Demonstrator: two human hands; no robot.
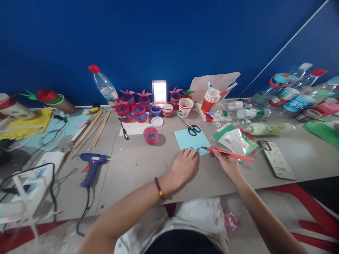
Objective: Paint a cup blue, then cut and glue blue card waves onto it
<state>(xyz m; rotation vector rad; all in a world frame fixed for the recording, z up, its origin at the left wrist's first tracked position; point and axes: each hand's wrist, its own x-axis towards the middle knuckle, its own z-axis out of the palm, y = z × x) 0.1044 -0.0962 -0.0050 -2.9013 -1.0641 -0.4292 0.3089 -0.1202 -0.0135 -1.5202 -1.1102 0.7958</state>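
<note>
My left hand [185,164] presses curled fingers onto the near edge of a light blue paper sheet [186,137], holding it against the table. A small darker blue shape shows at its fingertips, too small to name. Between the fingers of my right hand [228,165] is a long red tool, which looks like a utility knife [242,157]. Its dark tip points left over the paper's right side. Black-handled scissors [194,130] lie on the sheet's far edge. A green sheet in clear plastic [230,139] lies just beyond my right hand.
Several red-and-blue wrapped cups [139,113] stand along the blue wall; another wrapped cup [150,135] sits nearer. A blue glue gun [92,167] and a power strip [39,180] lie left. At right are a phone [277,160] and several plastic bottles [254,113].
</note>
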